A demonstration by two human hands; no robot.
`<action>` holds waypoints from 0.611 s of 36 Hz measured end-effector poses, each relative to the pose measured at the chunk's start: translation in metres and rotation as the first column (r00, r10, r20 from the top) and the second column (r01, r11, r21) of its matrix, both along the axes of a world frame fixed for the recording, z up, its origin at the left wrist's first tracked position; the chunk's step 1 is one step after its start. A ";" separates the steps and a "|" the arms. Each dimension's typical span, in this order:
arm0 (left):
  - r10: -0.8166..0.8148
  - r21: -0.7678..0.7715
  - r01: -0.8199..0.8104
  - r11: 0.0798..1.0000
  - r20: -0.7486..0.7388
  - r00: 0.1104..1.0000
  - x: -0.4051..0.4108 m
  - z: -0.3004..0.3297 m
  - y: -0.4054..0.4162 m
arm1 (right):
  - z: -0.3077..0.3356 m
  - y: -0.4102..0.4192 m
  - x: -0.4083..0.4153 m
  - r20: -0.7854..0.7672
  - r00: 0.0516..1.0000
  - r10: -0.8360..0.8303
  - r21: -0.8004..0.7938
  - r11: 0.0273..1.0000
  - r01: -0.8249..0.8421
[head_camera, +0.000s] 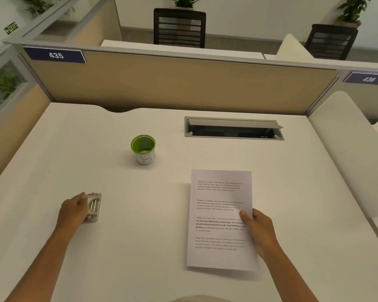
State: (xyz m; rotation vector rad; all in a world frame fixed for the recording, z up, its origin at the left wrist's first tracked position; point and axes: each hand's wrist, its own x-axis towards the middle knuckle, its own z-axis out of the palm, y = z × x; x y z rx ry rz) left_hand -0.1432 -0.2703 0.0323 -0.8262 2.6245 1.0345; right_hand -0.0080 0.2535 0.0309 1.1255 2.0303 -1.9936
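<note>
Left hand point(73, 211) gripping hole punch point(93, 207), right hand point(259, 231) pinching sheet point(218, 216).
Sheet ought to be going in square, edge flush.

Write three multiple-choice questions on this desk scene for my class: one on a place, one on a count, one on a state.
1. Where does the green-rimmed cup stand relative to the printed sheet?
A) farther back and to its left
B) on top of it
C) nearer the person, to its right

2. How many blocks of text does the printed sheet carry?
A) two
B) four
C) six

3. What is the left hand doing?
A) lying flat on bare desk
B) holding the small metal tool
C) lifting the cup

Answers:
1 A, the cup sits beyond the sheet's top-left corner.
2 B, four separate paragraphs show.
3 B, the hand is closed on the tool's left side, thumb on top.
</note>
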 end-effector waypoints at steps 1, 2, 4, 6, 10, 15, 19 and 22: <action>-0.002 0.009 0.002 1.000 -0.003 1.000 -0.001 -0.001 0.000 | 0.000 0.000 0.000 0.001 1.000 0.001 0.006 1.000 -0.001; -0.005 0.015 0.004 1.000 0.001 1.000 -0.002 -0.002 0.000 | 0.000 0.000 0.000 0.002 1.000 0.003 0.013 1.000 -0.003; -0.018 0.018 0.018 1.000 0.007 1.000 -0.001 -0.002 0.001 | 0.000 0.000 0.001 0.003 1.000 0.005 0.018 1.000 -0.005; -0.042 0.035 0.042 0.999 0.004 0.999 -0.001 -0.002 0.003 | 0.000 0.000 0.002 0.002 1.000 0.002 0.011 1.000 -0.002; -0.098 0.083 0.098 0.992 0.000 0.995 0.004 -0.005 0.017 | 0.002 -0.001 0.003 -0.001 1.000 -0.001 0.013 1.000 0.001; -0.152 0.160 0.152 0.975 -0.010 0.988 0.013 -0.007 0.052 | 0.003 -0.001 0.003 0.010 1.000 0.006 0.024 1.000 -0.006; -0.208 0.210 0.204 0.956 -0.006 0.978 0.021 -0.006 0.086 | 0.005 -0.002 0.004 0.016 1.000 0.019 0.051 0.998 -0.020; -0.244 0.245 0.240 0.940 -0.011 0.970 0.028 -0.006 0.113 | 0.007 -0.002 0.006 0.021 0.999 0.033 0.082 0.996 -0.035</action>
